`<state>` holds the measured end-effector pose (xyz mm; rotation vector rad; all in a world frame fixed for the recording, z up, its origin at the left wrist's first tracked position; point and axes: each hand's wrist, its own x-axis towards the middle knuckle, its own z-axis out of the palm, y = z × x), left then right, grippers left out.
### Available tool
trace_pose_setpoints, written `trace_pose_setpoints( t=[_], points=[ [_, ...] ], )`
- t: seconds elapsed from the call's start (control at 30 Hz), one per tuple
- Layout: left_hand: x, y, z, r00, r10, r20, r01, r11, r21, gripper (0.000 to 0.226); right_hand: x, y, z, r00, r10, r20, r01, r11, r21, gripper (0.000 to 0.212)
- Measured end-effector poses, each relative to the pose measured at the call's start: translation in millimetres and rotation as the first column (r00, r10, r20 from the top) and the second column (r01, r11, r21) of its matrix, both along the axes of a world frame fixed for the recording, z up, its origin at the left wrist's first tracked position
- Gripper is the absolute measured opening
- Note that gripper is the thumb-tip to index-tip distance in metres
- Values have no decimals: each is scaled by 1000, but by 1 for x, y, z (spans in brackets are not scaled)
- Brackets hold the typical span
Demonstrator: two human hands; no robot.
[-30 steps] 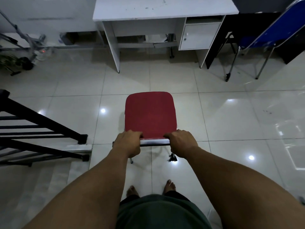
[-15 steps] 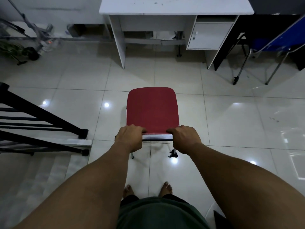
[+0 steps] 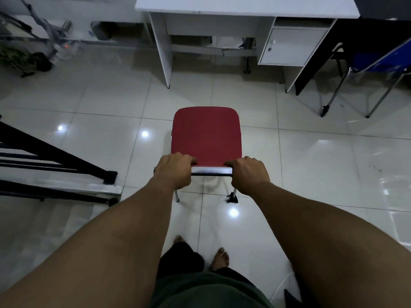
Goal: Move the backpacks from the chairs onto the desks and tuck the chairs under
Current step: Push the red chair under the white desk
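Note:
A red chair [image 3: 206, 136] with a metal frame stands on the tiled floor in front of me, its seat bare. My left hand [image 3: 174, 171] grips the left end of its backrest top. My right hand [image 3: 248, 174] grips the right end. Ahead stands a white desk [image 3: 244, 6] with a small cupboard [image 3: 291, 45] on its right side and an open leg space facing the chair. No backpack is in view.
A black stair railing [image 3: 55, 161] runs along the left. A blue chair [image 3: 382, 63] stands at the far right beside a dark desk panel. Cables and a plant [image 3: 20, 56] lie at the back left. My bare feet are below the chair.
The chair and I have moved forward toward the white desk, which now sits nearer. Both hands keep the same grip on the backrest.

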<state>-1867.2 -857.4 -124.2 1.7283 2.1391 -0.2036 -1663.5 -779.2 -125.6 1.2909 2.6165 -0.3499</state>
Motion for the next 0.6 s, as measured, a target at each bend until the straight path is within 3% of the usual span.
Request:
trace_pose_setpoints(
  t=[0.6],
  points=[
    [-85, 118, -2, 1000, -2, -17, 2, 1000, 16, 44, -84, 100, -2, 997, -78, -5, 78, 997, 0, 39]
  ],
)
